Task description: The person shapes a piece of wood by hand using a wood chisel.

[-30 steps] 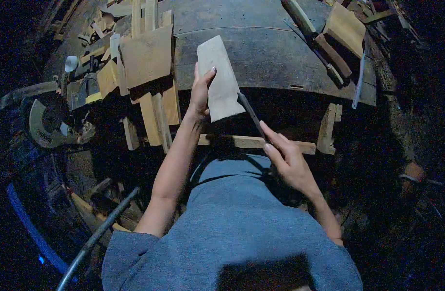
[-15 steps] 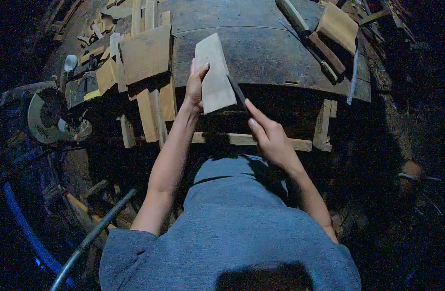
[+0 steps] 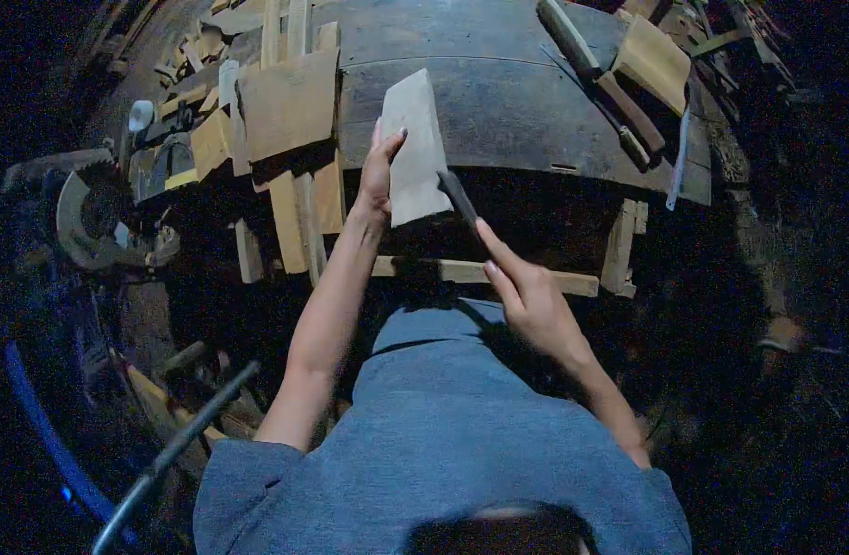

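Observation:
A pale, flat wooden block (image 3: 415, 153) is held up slantwise in front of the bench's near edge. My left hand (image 3: 381, 176) grips it along its left side, thumb over the face and fingers behind. My right hand (image 3: 528, 294) is closed around the lower end of a dark, narrow file (image 3: 459, 197). The file's upper end meets the block's right edge, near its lower corner. The part of the file inside my fist is hidden.
A dark wooden workbench (image 3: 480, 102) lies ahead. At its left are stacked boards (image 3: 290, 106) and a circular saw blade (image 3: 99, 213). On the right lie a curved wood piece (image 3: 653, 65), a brown-handled tool (image 3: 630, 111) and a ruler (image 3: 679, 162). A metal pipe (image 3: 179, 453) rises at lower left.
My right hand has drawn the file down and to the right, so its tip now sits lower on the block's edge. The left hand keeps its hold; the view has shifted slightly.

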Demonstrator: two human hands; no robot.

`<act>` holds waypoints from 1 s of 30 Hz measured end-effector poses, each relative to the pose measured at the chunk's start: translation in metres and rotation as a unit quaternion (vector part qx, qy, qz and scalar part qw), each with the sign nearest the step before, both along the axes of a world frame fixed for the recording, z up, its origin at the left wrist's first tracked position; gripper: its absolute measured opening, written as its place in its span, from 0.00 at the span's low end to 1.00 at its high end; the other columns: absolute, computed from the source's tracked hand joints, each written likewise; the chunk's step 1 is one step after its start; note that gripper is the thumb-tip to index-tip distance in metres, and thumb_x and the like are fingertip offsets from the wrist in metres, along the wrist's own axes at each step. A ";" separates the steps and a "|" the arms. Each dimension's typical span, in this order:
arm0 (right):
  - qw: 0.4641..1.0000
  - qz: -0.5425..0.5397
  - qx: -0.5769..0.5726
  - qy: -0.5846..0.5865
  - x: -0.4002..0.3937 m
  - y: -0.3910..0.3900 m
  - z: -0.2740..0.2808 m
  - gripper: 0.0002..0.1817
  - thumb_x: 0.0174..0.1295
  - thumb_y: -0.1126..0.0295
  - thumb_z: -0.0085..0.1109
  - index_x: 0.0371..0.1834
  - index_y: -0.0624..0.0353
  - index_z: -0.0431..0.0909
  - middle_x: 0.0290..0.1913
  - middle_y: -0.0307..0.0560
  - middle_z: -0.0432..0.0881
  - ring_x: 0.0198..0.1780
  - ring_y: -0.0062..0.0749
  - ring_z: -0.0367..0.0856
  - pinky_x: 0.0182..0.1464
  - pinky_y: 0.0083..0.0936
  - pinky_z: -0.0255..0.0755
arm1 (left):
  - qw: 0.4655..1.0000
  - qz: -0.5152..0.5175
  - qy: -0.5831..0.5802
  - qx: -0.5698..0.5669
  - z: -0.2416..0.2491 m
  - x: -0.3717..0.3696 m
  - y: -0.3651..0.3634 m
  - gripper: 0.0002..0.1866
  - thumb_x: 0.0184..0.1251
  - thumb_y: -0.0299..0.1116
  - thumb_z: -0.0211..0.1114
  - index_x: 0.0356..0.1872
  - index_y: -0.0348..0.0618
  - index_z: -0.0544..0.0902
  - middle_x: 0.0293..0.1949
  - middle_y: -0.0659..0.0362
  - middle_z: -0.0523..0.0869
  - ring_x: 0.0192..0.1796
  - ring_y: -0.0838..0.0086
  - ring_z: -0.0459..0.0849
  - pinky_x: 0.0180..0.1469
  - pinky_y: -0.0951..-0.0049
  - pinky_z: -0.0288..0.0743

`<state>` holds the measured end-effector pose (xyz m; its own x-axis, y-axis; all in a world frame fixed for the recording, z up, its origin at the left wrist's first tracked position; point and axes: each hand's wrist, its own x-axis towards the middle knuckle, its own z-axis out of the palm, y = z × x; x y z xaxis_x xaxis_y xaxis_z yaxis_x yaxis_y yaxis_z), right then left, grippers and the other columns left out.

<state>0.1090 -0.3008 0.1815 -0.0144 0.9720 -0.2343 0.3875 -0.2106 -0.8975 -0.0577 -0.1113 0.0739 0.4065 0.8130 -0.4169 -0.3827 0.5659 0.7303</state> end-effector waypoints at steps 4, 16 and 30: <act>0.999 0.008 -0.049 -0.019 0.000 0.003 0.015 0.29 0.68 0.70 0.49 0.73 0.48 0.58 0.37 0.68 0.79 0.40 0.60 0.80 0.44 0.46 0.71 | 0.999 0.032 -0.023 0.013 -0.011 0.005 -0.002 0.23 0.69 0.33 0.53 0.64 0.52 0.61 0.49 0.55 0.78 0.46 0.65 0.83 0.42 0.60 0.83; 0.999 0.001 0.039 -0.039 -0.009 0.012 -0.002 0.30 0.67 0.72 0.50 0.73 0.47 0.58 0.33 0.64 0.79 0.36 0.60 0.79 0.40 0.47 0.70 | 0.998 0.007 -0.042 -0.056 0.000 -0.002 0.007 0.19 0.71 0.36 0.50 0.62 0.49 0.68 0.47 0.57 0.81 0.46 0.68 0.84 0.46 0.63 0.82; 0.998 -0.034 -0.026 -0.039 0.007 0.061 -0.050 0.25 0.70 0.66 0.46 0.71 0.47 0.62 0.58 0.64 0.75 0.59 0.53 0.77 0.56 0.34 0.70 | 0.982 -0.059 -0.132 -0.123 -0.001 0.000 -0.027 0.19 0.73 0.37 0.50 0.62 0.46 0.70 0.46 0.58 0.84 0.42 0.69 0.87 0.44 0.67 0.84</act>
